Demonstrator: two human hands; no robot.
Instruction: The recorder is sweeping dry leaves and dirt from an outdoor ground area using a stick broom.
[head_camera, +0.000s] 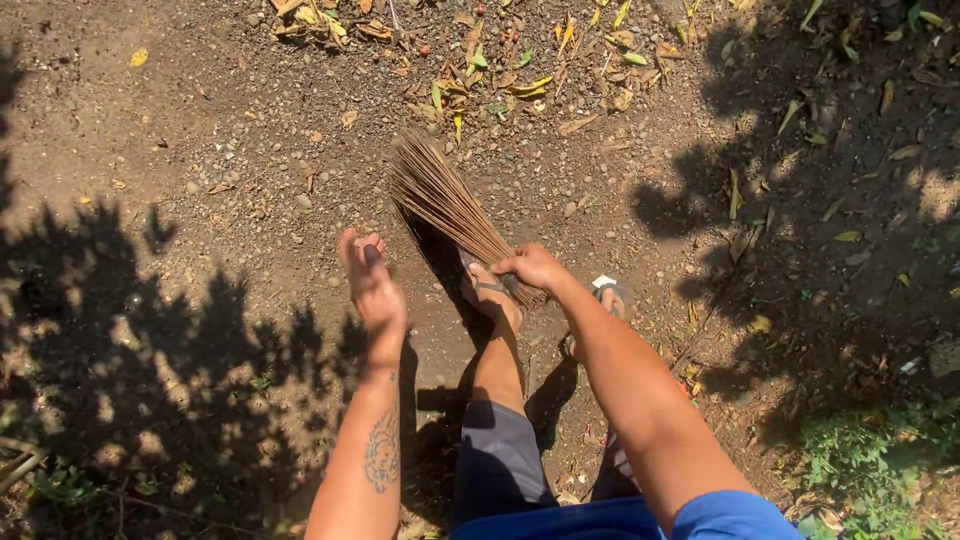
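Observation:
My right hand (532, 266) grips the bound end of a stick broom (440, 196), whose brown bristles fan out up and to the left over the dirt ground. My left hand (370, 282) hangs free to the left of the broom with fingers loosely together, holding nothing. Below the hands I see my legs in grey shorts and my feet in sandals (492, 291).
Dry yellow and brown leaves (500, 60) lie scattered along the top. Pebbly bare dirt (200, 120) fills the upper left. Tree shadows cover the left and right sides. Green weeds (880, 460) grow at the lower right.

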